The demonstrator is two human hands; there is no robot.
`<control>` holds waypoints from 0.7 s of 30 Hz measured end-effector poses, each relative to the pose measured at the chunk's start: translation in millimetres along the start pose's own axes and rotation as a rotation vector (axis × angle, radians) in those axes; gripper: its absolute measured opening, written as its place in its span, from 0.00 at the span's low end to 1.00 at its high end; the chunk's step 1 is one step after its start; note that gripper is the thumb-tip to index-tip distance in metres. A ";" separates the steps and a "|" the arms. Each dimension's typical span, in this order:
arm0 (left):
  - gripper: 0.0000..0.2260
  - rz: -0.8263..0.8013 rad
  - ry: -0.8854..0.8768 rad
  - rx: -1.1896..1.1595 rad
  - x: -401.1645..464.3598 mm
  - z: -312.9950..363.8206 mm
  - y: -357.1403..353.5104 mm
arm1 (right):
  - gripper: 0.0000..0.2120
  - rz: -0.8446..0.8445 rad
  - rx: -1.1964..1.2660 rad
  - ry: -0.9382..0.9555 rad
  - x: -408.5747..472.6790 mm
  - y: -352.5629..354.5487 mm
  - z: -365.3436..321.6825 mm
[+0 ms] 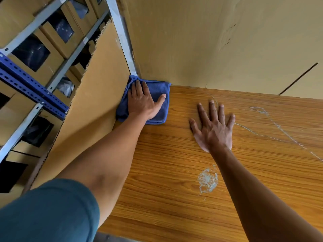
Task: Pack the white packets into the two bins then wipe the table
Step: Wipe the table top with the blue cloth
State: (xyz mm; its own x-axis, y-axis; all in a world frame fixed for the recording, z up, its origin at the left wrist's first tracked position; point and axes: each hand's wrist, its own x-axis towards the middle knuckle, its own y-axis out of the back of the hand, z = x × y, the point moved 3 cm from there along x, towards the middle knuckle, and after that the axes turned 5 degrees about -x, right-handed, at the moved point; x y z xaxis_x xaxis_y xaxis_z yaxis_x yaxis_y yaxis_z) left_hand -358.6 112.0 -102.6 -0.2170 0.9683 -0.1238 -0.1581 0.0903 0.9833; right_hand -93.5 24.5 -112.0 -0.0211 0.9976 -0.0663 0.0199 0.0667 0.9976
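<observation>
- My left hand (142, 102) presses flat on the cloth (157, 91) in the table's (174, 198) far left corner.
- My right hand (214, 127) rests on the table, fingers spread wide.

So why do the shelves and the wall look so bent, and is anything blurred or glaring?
Head view: the wide-angle lens bows the grey metal shelf rail and splays both arms outward; the light is soft and even with no glare; the folded blue cloth under the left hand and the wood-grain table look sharp, and the right hand casts only a faint shadow.
</observation>
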 end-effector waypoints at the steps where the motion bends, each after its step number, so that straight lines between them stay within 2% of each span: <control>1: 0.52 0.005 -0.012 -0.001 -12.1 -1.5 -2.3 | 0.35 0.000 0.004 -0.001 -0.7 0.2 0.0; 5: 0.52 0.037 -0.017 0.013 -63.9 -9.3 -12.7 | 0.35 0.003 0.001 -0.003 0.0 -1.0 0.5; 13: 0.51 0.028 0.050 -0.039 1.6 1.4 -0.8 | 0.35 0.001 -0.002 0.000 0.0 -1.2 0.2; 21: 0.51 0.047 -0.021 -0.018 -55.1 -4.9 -9.9 | 0.35 -0.007 -0.003 -0.009 -0.2 0.4 -0.1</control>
State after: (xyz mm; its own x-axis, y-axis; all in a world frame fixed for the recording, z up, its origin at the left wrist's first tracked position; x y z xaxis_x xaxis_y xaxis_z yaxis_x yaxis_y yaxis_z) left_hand -349.8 56.6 -106.2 -0.2041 0.9761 -0.0742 -0.1652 0.0404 0.9854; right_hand -93.6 24.4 -111.6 -0.0125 0.9972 -0.0736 0.0171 0.0738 0.9971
